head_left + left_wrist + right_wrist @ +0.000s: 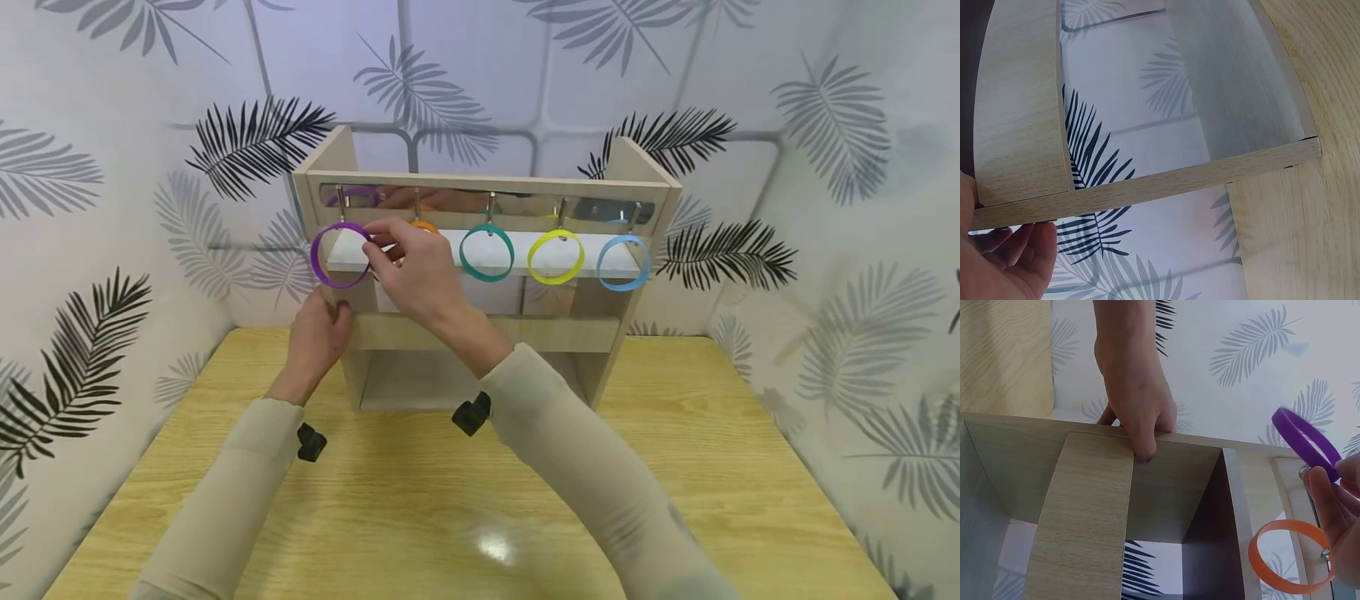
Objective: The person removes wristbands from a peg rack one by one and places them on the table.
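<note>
My right hand [422, 273] pinches the right side of a purple ring [315, 260] between thumb and fingertips. The ring's top overlaps the leftmost metal hook [341, 202] in the head view. Lower down, my left hand [315, 335] grips the left side panel [1147, 185] of a small wooden shelf unit [480, 333], its thumb on the inner face and fingers outside. An orange ring [1264, 573] hangs from the neighbouring hook, partly hidden behind the right hand in the head view.
Further right on the hook rail hang a green ring [487, 277], a yellow ring [553, 281] and a light blue ring [619, 287]. The unit stands on a wood-grain table [405, 508], backed by a leaf-patterned wall covering [480, 50]. Black wrist cameras jut from both sleeves.
</note>
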